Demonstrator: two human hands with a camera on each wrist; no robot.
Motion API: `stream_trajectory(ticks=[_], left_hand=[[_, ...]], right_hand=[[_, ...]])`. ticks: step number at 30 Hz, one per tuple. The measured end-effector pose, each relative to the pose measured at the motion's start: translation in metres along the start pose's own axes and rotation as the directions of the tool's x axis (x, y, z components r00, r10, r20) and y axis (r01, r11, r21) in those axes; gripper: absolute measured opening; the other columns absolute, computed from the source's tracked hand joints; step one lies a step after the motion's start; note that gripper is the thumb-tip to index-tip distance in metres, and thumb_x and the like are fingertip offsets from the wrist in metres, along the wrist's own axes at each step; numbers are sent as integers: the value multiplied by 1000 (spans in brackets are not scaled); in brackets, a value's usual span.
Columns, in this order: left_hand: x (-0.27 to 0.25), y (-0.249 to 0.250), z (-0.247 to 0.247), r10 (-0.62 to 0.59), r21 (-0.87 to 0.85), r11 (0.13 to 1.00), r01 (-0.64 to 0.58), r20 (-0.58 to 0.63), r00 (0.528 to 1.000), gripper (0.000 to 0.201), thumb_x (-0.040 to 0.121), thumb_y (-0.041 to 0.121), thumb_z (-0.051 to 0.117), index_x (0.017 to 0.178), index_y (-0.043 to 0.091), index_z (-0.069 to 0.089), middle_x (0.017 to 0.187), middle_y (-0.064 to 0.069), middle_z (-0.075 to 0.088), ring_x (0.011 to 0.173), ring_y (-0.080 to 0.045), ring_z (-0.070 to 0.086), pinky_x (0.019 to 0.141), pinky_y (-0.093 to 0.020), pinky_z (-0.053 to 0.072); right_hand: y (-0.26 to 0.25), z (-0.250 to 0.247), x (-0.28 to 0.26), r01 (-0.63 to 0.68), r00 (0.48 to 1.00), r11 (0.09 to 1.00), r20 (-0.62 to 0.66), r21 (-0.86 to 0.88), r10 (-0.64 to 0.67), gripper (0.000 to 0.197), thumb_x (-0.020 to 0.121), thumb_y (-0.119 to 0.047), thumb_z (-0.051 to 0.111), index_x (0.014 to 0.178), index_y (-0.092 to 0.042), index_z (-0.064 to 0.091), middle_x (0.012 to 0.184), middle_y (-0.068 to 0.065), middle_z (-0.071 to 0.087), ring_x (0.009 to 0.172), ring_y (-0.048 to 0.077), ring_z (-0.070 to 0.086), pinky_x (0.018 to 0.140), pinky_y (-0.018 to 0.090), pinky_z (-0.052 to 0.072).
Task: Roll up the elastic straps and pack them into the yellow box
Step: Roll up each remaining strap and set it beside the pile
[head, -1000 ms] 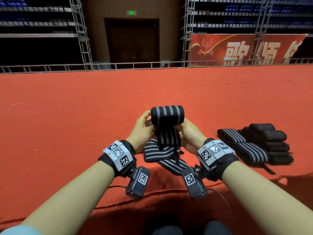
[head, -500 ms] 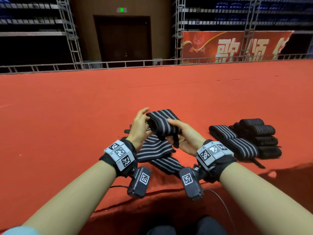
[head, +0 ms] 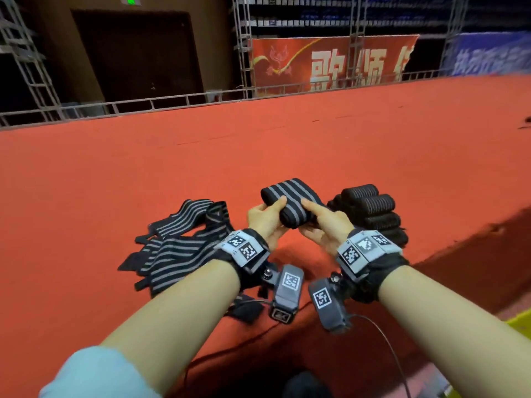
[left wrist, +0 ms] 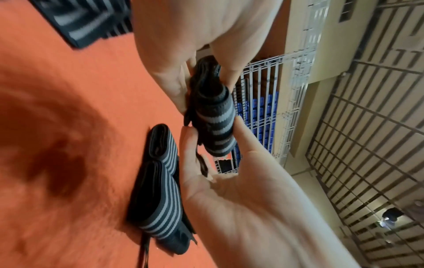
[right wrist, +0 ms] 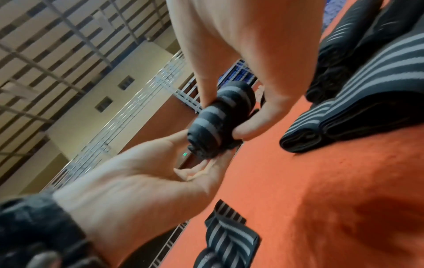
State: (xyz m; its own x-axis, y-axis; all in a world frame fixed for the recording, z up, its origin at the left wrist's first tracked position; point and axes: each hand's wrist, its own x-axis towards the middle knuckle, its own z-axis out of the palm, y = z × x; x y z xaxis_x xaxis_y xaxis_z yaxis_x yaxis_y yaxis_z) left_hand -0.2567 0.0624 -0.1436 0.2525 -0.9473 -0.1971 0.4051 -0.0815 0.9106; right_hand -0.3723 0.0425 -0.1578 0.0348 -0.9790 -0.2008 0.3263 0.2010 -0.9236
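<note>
Yellow box (head: 518, 323) corner only, edge-cropped.

A wide red carpeted floor (head: 258, 156) spreads out beyond the hands. Along its far edge runs a low grey metal railing (head: 178, 100). Behind that, ahead and to the left, stands a dark brown double door (head: 135, 53) under a small green lit sign (head: 130, 0). Ahead to the right hangs a red banner with pale characters (head: 333, 63), flanked by grey metal truss towers (head: 242, 44).
</note>
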Motion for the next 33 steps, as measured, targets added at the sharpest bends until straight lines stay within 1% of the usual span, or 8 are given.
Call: stream_trajectory(ticks=[3, 8, 17, 21, 23, 26, 29, 33], left_hand=[[28, -18, 29, -45, -3, 999, 45, -60, 997, 17, 91, 8, 64, 104, -1, 60, 109, -22, 66, 101, -35, 66, 76, -40, 56], [80, -38, 64, -146, 54, 987, 152, -99, 984, 26, 82, 11, 74, 97, -7, 62, 102, -21, 69, 94, -34, 69, 84, -46, 57], [154, -78, 80, -143, 200, 962, 185, -208, 968, 30, 69, 25, 80, 77, 0, 64, 86, -18, 72, 80, -34, 70, 78, -48, 58], [157, -92, 80, -111, 220, 959, 176, -279, 954, 32, 73, 29, 77, 83, 2, 63, 85, -13, 69, 82, -33, 67, 83, -44, 56], [159, -97, 80, -57, 270, 954, 132, -271, 961, 47, 69, 40, 77, 93, 1, 64, 91, -13, 69, 86, -33, 67, 83, -45, 56], [204, -129, 70, -13, 308, 945, 114, -314, 949, 91, 33, 69, 68, 99, 8, 60, 100, -12, 68, 88, -32, 67, 80, -49, 56], [155, -89, 64, -51, 257, 959, 118, -255, 966, 69, 63, 56, 78, 102, 10, 45, 95, -9, 61, 74, -22, 62, 78, -43, 58], [112, -54, 40, -6, 294, 953, 69, -211, 977, 59, 83, 35, 71, 129, 9, 45, 113, -10, 52, 70, -17, 53, 76, -35, 56]], right_hand=[[-7, -22, 27, -25, 995, 995, -102, -92, 15, 20, 86, -18, 71, 93, -1, 64, 93, 15, 69, 84, 25, 69, 64, 30, 57], [-15, -55, 76, -65, 958, 925, -282, -375, -47, 42, 76, -39, 76, 96, -3, 67, 89, 11, 70, 77, 25, 70, 71, 39, 61], [-9, -65, 125, -151, 971, 828, -237, -540, 23, 28, 90, -29, 60, 98, -2, 57, 91, 11, 65, 91, 28, 68, 80, 43, 59], [1, -68, 130, -135, 969, 732, -245, -667, -45, 32, 92, -32, 59, 101, -1, 63, 91, 15, 70, 84, 30, 71, 64, 36, 57], [1, -68, 130, -129, 967, 712, -247, -690, -64, 33, 92, -33, 59, 97, 0, 61, 84, 13, 68, 81, 28, 71, 59, 33, 58], [-1, -66, 130, -157, 966, 753, -258, -639, -17, 28, 93, -28, 60, 85, -3, 50, 79, 11, 62, 86, 32, 70, 75, 44, 60], [-9, -62, 124, -176, 967, 780, -252, -601, 24, 31, 90, -23, 59, 106, 2, 50, 88, 14, 61, 87, 33, 69, 77, 46, 59], [-18, -55, 106, -152, 964, 867, -265, -475, 23, 68, 86, -15, 58, 142, -4, 21, 112, 14, 56, 90, 30, 67, 56, 34, 54]])
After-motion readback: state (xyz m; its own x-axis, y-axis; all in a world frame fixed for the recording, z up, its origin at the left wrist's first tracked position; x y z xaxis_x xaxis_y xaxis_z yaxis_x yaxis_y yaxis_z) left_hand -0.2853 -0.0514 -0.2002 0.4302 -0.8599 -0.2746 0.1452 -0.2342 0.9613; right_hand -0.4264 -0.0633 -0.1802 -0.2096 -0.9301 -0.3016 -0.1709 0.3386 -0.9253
